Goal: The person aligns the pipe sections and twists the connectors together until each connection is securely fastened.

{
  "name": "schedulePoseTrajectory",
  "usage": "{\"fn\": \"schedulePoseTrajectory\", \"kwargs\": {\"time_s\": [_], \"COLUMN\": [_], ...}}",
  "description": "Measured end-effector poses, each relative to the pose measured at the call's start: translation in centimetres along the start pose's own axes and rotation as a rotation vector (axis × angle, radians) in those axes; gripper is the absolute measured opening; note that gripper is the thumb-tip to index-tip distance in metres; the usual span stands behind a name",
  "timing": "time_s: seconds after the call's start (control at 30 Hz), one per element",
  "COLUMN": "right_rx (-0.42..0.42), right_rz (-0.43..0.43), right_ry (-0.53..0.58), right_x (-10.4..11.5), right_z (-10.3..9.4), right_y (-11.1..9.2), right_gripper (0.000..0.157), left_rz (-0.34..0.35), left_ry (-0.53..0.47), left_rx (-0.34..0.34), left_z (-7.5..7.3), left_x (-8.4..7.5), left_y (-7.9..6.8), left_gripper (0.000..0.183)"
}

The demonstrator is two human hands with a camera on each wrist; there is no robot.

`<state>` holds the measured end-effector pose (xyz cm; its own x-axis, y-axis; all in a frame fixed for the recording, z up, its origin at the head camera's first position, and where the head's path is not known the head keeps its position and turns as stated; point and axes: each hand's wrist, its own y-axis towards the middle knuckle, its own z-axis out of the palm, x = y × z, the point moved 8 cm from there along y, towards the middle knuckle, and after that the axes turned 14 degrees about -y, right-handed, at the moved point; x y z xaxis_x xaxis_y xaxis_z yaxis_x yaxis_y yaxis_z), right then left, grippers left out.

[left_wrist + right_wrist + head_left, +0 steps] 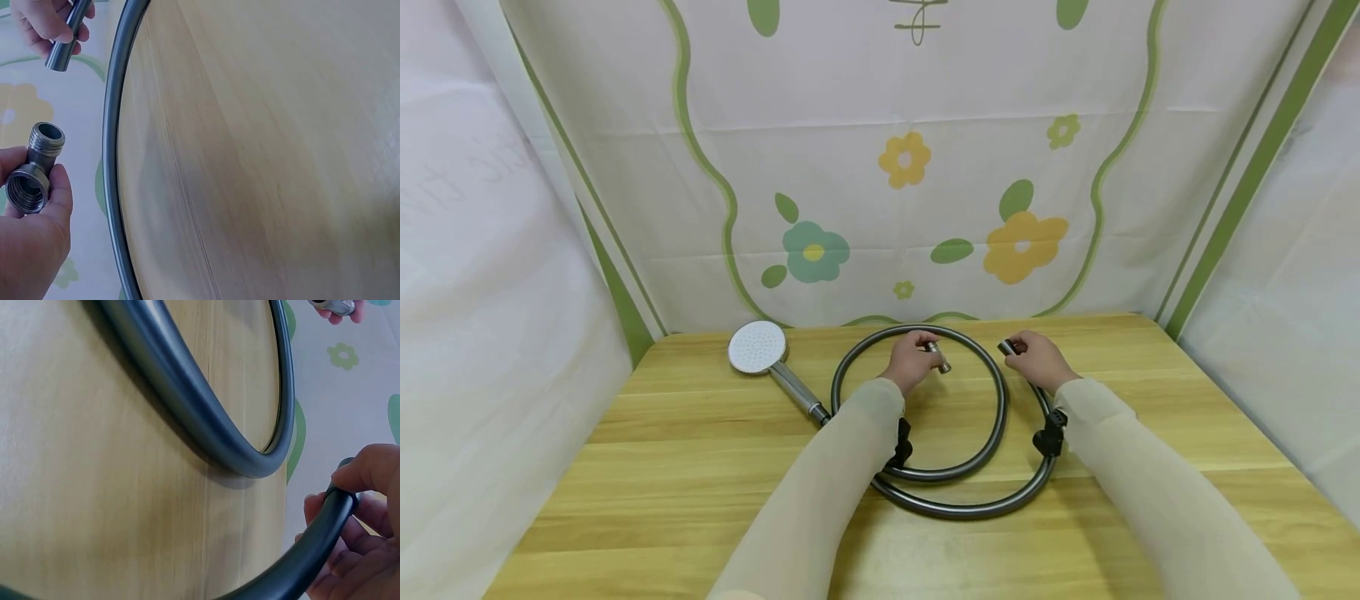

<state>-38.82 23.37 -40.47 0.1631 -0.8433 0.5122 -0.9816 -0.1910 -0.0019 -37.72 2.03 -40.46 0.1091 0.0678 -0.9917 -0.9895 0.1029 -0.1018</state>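
My left hand (912, 362) pinches a small metal tee-shaped pipe fitting (47, 142) between thumb and fingers. In the left wrist view its threaded outlet points up, and a wider ring opening faces the camera. Across from it, my right hand (1040, 362) grips the metal end connector (61, 55) of a dark grey shower hose (1002, 408). The fitting and the connector are held apart, a short gap between them. The hose loops on the table beneath both hands. At its other end lies a shower head (757, 347) with a white face and grey handle.
The wooden table (700, 483) ends at a white cloth backdrop (850, 150) printed with flowers. White cloth walls close in both sides. Black wrist mounts (1049, 433) hang under the forearms, close above the hose.
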Motion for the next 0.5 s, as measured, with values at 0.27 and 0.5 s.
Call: {"fn": "schedulePoseTrajectory", "kwargs": {"time_s": [0.27, 0.5], "right_rx": [-0.018, -0.017], "right_rz": [0.002, -0.011], "right_ry": [0.000, 0.016], "right_x": [0.0, 1.1], "right_z": [-0.3, -0.6], "right_y": [-0.2, -0.7], "right_gripper": [0.044, 0.045], "left_rz": [0.005, 0.012], "left_ry": [-0.033, -0.058], "left_rx": [-0.012, -0.022], "left_z": [-0.3, -0.6], "left_x": [-0.1, -0.5], "left_y": [0.2, -0.2], "left_gripper": [0.030, 0.032]}}
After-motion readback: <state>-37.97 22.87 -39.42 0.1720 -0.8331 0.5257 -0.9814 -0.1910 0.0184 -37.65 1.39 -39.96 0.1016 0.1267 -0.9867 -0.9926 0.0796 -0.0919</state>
